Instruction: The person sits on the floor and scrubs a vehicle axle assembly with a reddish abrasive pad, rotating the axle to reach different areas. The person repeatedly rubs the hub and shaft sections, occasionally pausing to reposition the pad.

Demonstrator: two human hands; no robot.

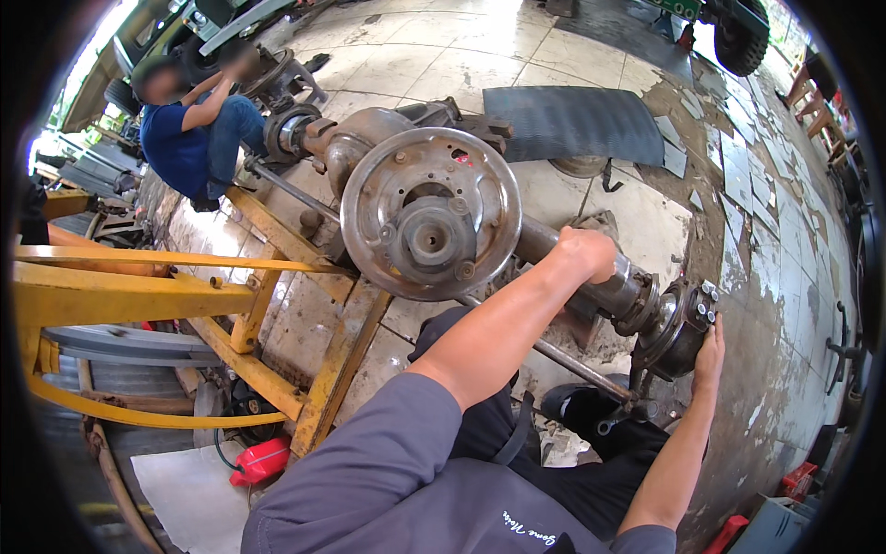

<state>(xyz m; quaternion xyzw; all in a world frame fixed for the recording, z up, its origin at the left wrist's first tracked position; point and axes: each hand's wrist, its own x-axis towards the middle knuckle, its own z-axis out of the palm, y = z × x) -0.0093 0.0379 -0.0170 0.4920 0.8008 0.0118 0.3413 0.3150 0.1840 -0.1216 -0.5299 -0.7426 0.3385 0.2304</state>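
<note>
A heavy greasy vehicle axle (544, 242) runs from the upper left to the right in front of me. My left hand (591, 254) is closed over its tube, with the fingertips partly hidden. At the right end sits a dark steering knuckle (678, 337) with several bright studs on top. My right hand (709, 355) lies along its outer side, fingers stretched out and touching it. A round metal backing plate (369, 198) with a hub (431, 242) in its middle stands in front of the tube. Below the tube passes a long tie rod (563, 360).
A yellow steel frame (138, 297) fills the left side. A red bottle-shaped thing (263, 460) lies by it. Beyond the axle rests a dark curved panel (572, 125). A person (180, 138) in blue crouches at the far left. Broken tiles (738, 175) cover the right floor.
</note>
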